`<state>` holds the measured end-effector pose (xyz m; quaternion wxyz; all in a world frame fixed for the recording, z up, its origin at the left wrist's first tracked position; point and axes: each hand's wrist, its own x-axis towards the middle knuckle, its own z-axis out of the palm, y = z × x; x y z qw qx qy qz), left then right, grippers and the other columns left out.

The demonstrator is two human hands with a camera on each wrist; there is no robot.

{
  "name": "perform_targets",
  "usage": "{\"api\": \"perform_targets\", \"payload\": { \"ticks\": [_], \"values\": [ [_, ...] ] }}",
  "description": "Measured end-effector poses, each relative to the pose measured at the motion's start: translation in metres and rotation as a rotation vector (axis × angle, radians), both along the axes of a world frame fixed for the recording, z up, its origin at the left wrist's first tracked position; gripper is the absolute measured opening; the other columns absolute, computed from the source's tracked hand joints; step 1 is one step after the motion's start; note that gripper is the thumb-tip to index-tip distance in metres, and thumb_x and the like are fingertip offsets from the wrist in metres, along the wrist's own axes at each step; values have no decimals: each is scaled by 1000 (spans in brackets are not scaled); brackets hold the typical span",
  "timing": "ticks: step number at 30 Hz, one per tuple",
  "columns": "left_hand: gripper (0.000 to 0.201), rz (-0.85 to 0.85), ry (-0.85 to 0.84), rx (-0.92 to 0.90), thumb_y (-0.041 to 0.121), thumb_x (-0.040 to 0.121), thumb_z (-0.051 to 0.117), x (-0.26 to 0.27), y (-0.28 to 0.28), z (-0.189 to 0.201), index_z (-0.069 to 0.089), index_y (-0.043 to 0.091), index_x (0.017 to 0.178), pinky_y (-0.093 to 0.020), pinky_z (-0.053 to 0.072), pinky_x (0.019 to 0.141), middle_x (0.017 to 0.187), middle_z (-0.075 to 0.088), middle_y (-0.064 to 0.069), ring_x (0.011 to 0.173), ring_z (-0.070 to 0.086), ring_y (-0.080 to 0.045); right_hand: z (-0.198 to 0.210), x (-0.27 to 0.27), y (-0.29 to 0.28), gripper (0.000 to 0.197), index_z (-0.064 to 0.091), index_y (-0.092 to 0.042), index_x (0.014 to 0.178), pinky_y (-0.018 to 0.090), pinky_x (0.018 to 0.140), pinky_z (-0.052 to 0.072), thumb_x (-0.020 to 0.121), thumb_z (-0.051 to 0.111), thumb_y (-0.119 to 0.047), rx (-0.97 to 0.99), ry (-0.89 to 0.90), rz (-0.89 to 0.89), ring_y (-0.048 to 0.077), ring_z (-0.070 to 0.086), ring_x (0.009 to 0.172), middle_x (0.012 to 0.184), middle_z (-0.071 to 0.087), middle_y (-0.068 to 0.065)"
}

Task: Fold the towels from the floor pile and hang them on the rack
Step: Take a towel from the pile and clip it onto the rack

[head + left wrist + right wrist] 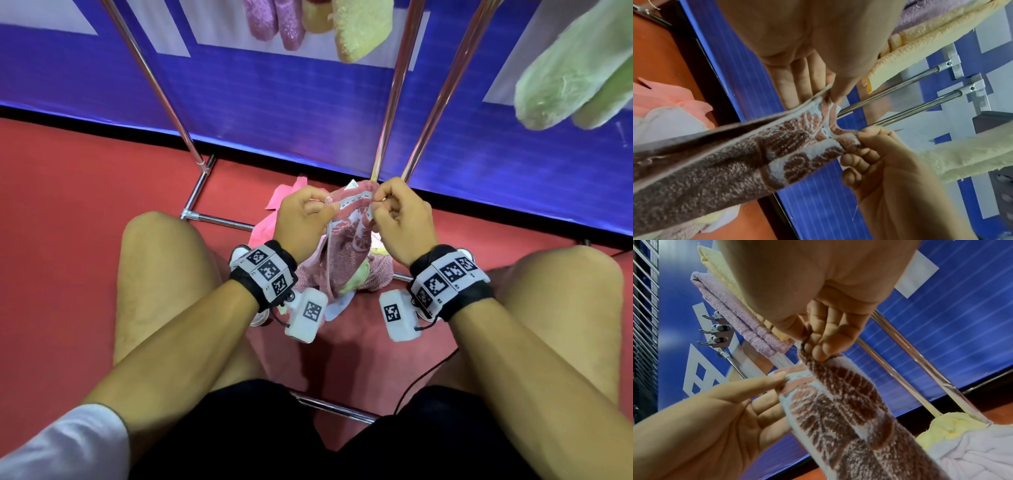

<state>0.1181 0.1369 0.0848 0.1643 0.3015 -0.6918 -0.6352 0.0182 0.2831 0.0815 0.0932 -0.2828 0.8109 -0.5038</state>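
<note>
Both forearms are reaching forward between the person's bare knees, and the left hand (301,219) and right hand (400,219) are each pinching one end of the top hem of a pink towel (346,246), holding it up above the pile (373,270) on the red floor (68,212). Each grip is narrow, thumb against fingers with cloth between.

I am judging the towel to be light and soft terry: it is hanging limp and creasing down its length, so it will sag wherever it is not being held. Corners or the stitched hem look like the best places to take it, since the hem is flatter and firmer than the pile weave. It should not slip, though bunching is likely unless the two hands are pulling the edge taut.

Seen from the head, the rack (202,192) is standing just behind the hands, with folded towels already hanging at the upper edge. Only the left wrist view is showing the right hand's fingers (861,154) curling around the hem and the woven pattern close up. From the right wrist the left thumb (774,378) is pressing on the patterned band, and what may be small hooks on the rack's end, though blur is making that uncertain.
</note>
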Motion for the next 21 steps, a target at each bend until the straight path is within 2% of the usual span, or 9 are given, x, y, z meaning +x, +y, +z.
{"api": "perform_targets", "payload": {
  "ticks": [2,4,6,9,10,12,14,17,21],
  "values": [
    [16,-10,20,59,0,84,71,-1,4,2,61,11,80,-61,55,75,79,69,-28,76,67,-34,0,3,-2,16,56,-23,82,38,57,53,87,53,-8,-10,-22,60,27,62,60,64,65,8],
    [15,-16,33,108,-3,82,72,-3,7,3,64,9,81,-65,54,78,89,68,-34,80,68,-35,0,5,-2,21,61,-26,82,44,58,55,84,52,-6,-23,-47,103,35,64,64,69,66,12],
    [14,-26,39,142,-1,80,74,-5,9,3,66,9,81,-66,53,81,92,68,-33,80,68,-35,2,7,-3,28,64,-28,83,42,59,57,78,51,-5,-55,-71,125,36,65,67,74,67,13],
    [11,-84,46,181,5,79,76,-6,12,4,70,14,80,-65,50,84,96,70,-29,82,66,-34,4,8,-1,38,63,-37,86,25,59,51,81,61,0,-78,-50,153,15,63,63,76,68,9],
    [11,-107,49,186,3,82,74,-7,12,3,70,13,82,-61,52,84,97,70,-26,82,66,-32,3,8,-1,38,62,-39,87,23,60,50,84,66,-1,-75,-36,158,11,60,61,76,67,7],
    [14,-166,56,185,-2,89,66,-7,12,4,69,12,86,-49,57,82,95,71,-16,79,69,-24,1,5,1,32,63,-37,88,29,64,56,87,68,-6,-77,-19,158,14,65,65,76,68,1],
    [16,-214,63,194,-3,92,61,-6,13,4,68,11,90,-43,58,81,92,72,-10,79,70,-20,0,4,3,24,66,-29,92,36,69,59,89,65,-5,-77,-12,159,17,69,69,76,67,-5],
    [16,-227,62,196,-3,94,57,-6,11,2,68,9,95,-37,60,79,89,72,-9,80,71,-19,-2,2,4,20,69,-17,99,36,73,59,91,58,-1,-54,3,180,13,68,72,79,67,-7],
    [16,-182,91,172,-1,93,59,-5,9,0,69,10,97,-33,61,75,94,72,-12,81,72,-20,-3,2,4,17,69,-13,102,34,80,53,93,57,-6,-45,144,238,5,62,86,96,66,-12]
  ]
}}
